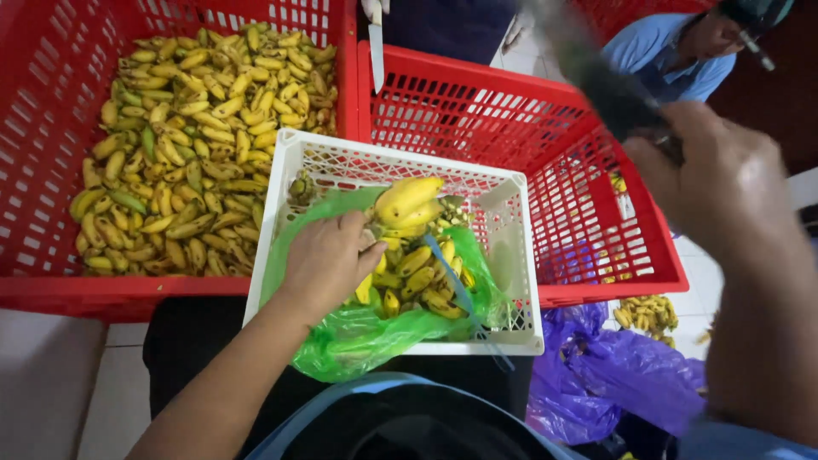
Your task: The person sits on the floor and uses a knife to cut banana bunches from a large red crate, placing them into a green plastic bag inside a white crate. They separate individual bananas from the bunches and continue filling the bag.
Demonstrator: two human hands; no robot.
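My left hand [326, 260] reaches into a white crate [528, 281] and grips a bunch of small yellow bananas [409, 209] at its stem. The bunch rests on more bananas inside a green plastic bag [358, 341] that lines the crate. My right hand [724, 175] is raised at the upper right, close to the camera, closed around the dark handle of a knife [596, 77], whose blurred blade points up and left.
A big red crate [34, 290] on the left is full of loose bananas [196, 145]. A second red crate [596, 255] stands behind the white one. Purple bags [613, 366] lie at lower right. Another person [682, 51] sits beyond; another knife blade [376, 51] hangs at top centre.
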